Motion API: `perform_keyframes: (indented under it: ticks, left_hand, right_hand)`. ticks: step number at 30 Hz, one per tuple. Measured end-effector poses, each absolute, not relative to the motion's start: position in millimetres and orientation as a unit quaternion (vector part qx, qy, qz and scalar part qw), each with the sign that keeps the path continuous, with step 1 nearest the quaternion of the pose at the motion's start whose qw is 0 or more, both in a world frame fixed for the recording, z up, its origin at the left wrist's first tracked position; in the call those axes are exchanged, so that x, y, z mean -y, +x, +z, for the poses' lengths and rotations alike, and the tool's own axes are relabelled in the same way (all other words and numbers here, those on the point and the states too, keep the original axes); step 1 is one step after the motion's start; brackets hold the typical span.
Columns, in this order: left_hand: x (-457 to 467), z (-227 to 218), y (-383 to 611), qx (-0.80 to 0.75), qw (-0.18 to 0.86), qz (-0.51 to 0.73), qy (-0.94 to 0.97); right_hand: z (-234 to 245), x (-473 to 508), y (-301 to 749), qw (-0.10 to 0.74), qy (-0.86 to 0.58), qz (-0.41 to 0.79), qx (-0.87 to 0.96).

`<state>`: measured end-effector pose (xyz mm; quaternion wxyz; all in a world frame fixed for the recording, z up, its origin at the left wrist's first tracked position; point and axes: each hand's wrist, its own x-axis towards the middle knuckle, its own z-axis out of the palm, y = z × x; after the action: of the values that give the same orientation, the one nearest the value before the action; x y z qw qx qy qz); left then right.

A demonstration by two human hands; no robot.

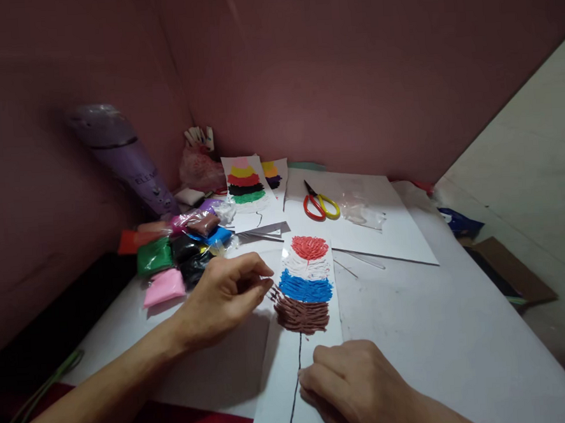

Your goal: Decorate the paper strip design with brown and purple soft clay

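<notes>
A white card [270,404] lies in front of me with textured bands in a balloon-like shape: red [309,248], white, blue [306,288] and brown [302,315]. From the brown band a wavy black line [296,389] runs down the card. My left hand [227,294] is above the card's left edge, thumb and forefinger pinched beside the brown band; what they hold, if anything, is too small to make out. My right hand [353,383] rests low on the card with curled fingers, its fingertips at the black line. Anything within those fingers is hidden.
Several bags of coloured clay [155,256] are heaped at left, beside a leaning purple cylinder [126,157]. Behind stand two cards with coloured bands [247,189]. Red-and-yellow-handled scissors [321,206] and a clear plastic bag [362,213] lie on a white board [390,243].
</notes>
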<state>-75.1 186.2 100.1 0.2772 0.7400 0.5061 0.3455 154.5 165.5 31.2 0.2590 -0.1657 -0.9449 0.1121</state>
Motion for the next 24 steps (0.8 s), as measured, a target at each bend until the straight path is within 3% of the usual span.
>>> perform_keyframes:
  ticks: [9,24]
  left_hand:
    - [-178,84,-61,-0.462,0.348,0.272,0.769]
    - [-177,71,-58,-0.480,0.332,0.231,0.778]
  right_hand:
    - [35,-167,152,0.270,-0.164,0.111,0.942]
    - [37,-167,153,0.261,-0.167,0.118,0.944]
